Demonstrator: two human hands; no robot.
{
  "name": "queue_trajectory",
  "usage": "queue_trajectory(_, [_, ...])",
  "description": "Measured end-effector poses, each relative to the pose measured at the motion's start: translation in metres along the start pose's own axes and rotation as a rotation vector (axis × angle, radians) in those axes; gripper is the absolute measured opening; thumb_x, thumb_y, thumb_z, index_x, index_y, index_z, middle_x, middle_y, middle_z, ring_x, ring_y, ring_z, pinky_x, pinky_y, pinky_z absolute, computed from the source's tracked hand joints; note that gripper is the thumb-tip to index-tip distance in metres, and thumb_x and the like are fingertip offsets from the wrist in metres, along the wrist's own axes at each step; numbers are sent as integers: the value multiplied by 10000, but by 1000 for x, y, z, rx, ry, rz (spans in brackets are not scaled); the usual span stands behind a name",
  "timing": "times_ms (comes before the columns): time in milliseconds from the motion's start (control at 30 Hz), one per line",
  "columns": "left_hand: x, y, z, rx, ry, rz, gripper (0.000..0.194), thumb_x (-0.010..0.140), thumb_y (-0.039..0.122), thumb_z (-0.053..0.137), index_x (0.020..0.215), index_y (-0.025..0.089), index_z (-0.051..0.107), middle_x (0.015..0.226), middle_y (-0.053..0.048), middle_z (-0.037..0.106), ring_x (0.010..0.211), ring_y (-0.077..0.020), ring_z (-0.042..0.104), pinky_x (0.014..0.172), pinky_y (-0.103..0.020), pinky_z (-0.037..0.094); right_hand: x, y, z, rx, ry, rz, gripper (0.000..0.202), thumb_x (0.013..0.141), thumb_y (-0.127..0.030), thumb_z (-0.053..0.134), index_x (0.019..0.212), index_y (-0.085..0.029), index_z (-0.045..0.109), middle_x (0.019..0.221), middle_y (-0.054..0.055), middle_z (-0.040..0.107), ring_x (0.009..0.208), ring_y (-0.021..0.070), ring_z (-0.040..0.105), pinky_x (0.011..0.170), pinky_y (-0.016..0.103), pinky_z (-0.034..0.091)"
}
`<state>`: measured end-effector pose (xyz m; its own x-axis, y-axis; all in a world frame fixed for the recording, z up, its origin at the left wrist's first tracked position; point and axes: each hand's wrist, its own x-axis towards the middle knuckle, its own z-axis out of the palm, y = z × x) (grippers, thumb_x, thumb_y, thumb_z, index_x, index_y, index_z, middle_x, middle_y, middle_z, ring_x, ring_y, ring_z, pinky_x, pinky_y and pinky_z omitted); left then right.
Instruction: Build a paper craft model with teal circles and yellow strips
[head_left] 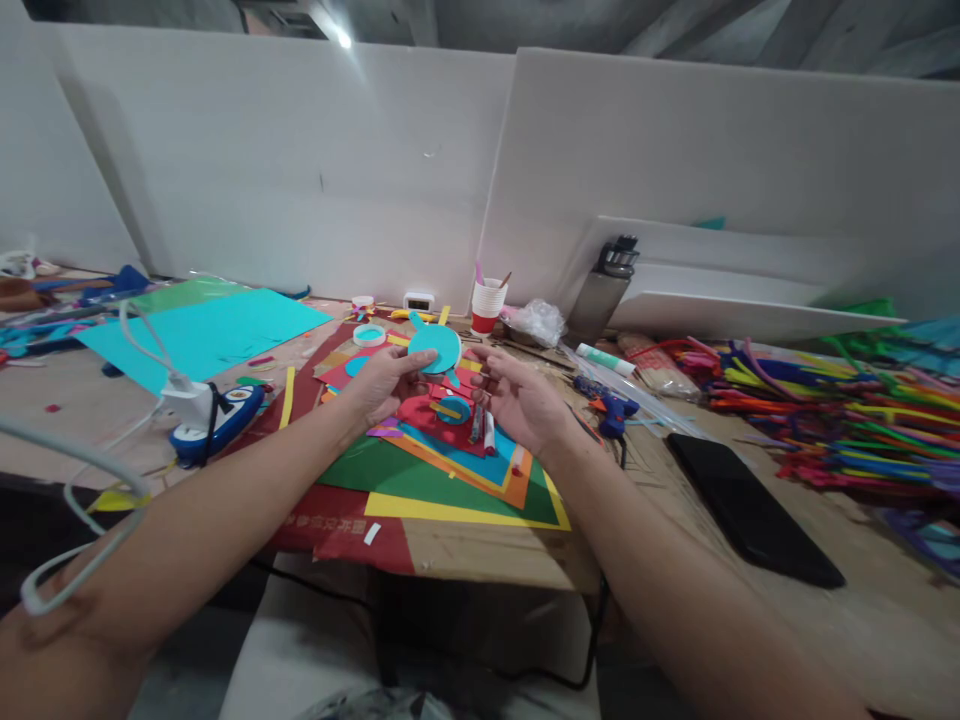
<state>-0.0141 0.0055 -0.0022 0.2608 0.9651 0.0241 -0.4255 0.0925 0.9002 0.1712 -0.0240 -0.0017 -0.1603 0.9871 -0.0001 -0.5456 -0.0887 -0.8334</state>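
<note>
Between thumb and fingers, my left hand (386, 383) holds a round turquoise paper piece (435, 348) with small tabs at its edge. My right hand (521, 395) is just right of that piece, its fingers apart and curved, with nothing visible in them. Below both hands lies a red paper piece (420, 410) with a small blue disc (455, 410) and a yellow strip on it. Stacked coloured sheets, among them a green sheet (360, 470), are spread underneath on a cardboard mat (495, 560).
A turquoise sheet (217, 335) and a blue power strip (217, 425) are left. Behind stand paper cups (488, 305) and a bottle (598, 295). To the right are a glue gun (616, 410), a black phone (750, 505) and coloured pipe cleaners (847, 410).
</note>
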Motion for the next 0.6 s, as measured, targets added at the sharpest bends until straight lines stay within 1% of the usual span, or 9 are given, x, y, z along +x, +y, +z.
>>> queue_trajectory(100, [1, -1, -2, 12, 36, -12, 158, 716, 155, 749, 818, 112, 637, 683, -35, 690, 542, -108, 641, 438, -163, 468, 2, 2, -1, -36, 72, 24, 126, 828, -247, 604, 915, -182, 669, 790, 7, 620, 653, 97, 539, 549, 203, 445])
queue_trajectory(167, [1, -1, -2, 25, 38, -24, 167, 715, 166, 753, 827, 107, 643, 707, -44, 698, 558, -113, 649, 452, -173, 481, 2, 3, 0, -54, 56, 35, 137, 847, -285, 601, 918, -187, 663, 788, 9, 617, 665, 103, 543, 547, 203, 445])
queue_trajectory(300, [1, -3, -1, 53, 1, -28, 185, 713, 186, 763, 829, 94, 653, 734, -57, 702, 578, -116, 657, 486, -181, 502, 2, 6, 0, -65, -55, 39, 215, 797, -366, 666, 953, -219, 647, 834, 9, 636, 712, 129, 568, 577, 232, 465])
queue_trajectory(400, [0, -4, -1, 54, -26, -37, 197, 707, 196, 772, 831, 91, 661, 749, -65, 705, 590, -121, 662, 494, -186, 508, 2, 7, -1, -86, -111, 17, 271, 760, -400, 694, 967, -232, 643, 859, 17, 652, 742, 151, 584, 627, 273, 489])
queue_trajectory(467, [1, -3, -1, 55, -48, -36, 197, 709, 196, 769, 840, 87, 670, 756, -70, 706, 598, -124, 662, 519, -199, 525, 2, 7, -3, -93, -105, 11, 278, 748, -396, 702, 969, -237, 647, 902, 25, 664, 766, 160, 595, 655, 289, 498])
queue_trajectory(600, [1, -2, -2, 72, -73, -10, 197, 700, 217, 774, 833, 106, 681, 769, -68, 712, 604, -123, 656, 518, -202, 514, 2, 5, -3, -62, -31, 16, 263, 739, -370, 713, 961, -240, 658, 958, 21, 662, 785, 150, 596, 653, 274, 500])
